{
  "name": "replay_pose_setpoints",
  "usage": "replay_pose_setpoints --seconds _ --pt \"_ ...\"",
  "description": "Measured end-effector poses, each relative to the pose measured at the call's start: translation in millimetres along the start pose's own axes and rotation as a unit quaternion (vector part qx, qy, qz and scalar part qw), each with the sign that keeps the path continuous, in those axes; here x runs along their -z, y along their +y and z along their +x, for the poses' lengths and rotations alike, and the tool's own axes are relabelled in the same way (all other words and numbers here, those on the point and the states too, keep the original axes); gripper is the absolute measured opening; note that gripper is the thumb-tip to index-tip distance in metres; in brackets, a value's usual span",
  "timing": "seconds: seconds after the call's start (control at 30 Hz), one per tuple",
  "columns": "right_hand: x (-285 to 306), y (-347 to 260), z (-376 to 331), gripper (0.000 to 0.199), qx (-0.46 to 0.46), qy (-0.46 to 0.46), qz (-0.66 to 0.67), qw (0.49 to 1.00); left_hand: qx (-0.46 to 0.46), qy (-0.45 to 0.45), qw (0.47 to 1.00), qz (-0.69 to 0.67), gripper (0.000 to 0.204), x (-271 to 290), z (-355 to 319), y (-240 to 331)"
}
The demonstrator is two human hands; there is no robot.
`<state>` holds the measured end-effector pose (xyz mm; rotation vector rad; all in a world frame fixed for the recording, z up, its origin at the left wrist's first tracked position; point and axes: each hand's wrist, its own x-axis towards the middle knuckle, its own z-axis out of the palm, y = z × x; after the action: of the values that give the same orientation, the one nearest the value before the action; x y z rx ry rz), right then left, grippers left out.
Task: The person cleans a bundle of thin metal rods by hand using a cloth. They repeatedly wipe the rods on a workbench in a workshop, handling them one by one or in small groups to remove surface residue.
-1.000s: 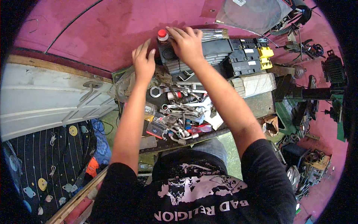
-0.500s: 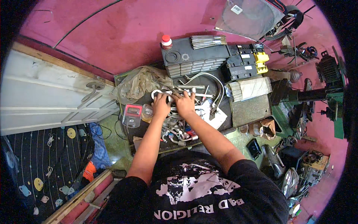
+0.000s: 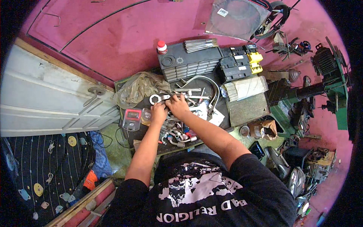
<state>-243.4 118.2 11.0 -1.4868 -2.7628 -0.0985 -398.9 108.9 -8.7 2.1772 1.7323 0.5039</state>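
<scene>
My left hand and my right hand are side by side over a pile of metal spanners and sockets on a dark tray. Both have their fingers curled into the tools around a ring spanner whose head sticks out to the left. Which pieces each hand grips is hidden by the fingers. Behind the pile lies a black car battery with a small red-capped bottle at its left end and a bundle of metal rods on top.
A crumpled plastic bag lies left of the tools, a red meter below it. A black-and-yellow box, a rod bundle and green machinery stand to the right. A white door panel lies left.
Both hands have drawn back from the battery and the red-capped bottle to the tool pile, where they now work close together. The view has shifted, and the meter is uncovered.
</scene>
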Motion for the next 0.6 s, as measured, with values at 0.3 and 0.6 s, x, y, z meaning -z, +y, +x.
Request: replay_pose_setpoints --seconds 0.3,0.6 --pt "4.3 -5.5 33.7 0.031 0.004 -0.081 -0.059 0.995 0.055 -0.067 0.994 0.062 0.022 -2.9 12.6 5.1" --pt "0.5 19.4 -6.9 0.034 -0.054 0.038 0.141 0.988 -0.077 -0.026 0.995 0.050 0.053 40.9 6.1 3.5"
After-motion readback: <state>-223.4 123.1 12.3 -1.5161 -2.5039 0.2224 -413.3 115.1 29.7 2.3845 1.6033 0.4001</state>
